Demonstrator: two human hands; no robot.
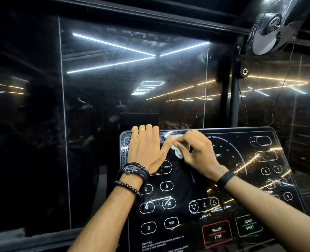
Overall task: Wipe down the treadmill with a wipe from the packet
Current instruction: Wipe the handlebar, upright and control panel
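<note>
The treadmill's glossy black console (201,180) fills the lower right, printed with white number buttons, INCLINE arrows, PAUSE STOP and QUICK START. My left hand (145,150) lies flat on the console's upper left, fingers hooked over its top edge, thumb stretched right. My right hand (196,151) holds a crumpled white wipe (178,151) against the panel near the top centre, fingers curled round it. Smears show on the glass around the left hand. The wipe packet is not in view.
A dark mirrored wall (132,79) stands right behind the console, reflecting strip lights. A black wall fan (274,26) hangs at the upper right on a pole (235,97) with a dangling cable. A dark ledge (32,235) runs along the lower left.
</note>
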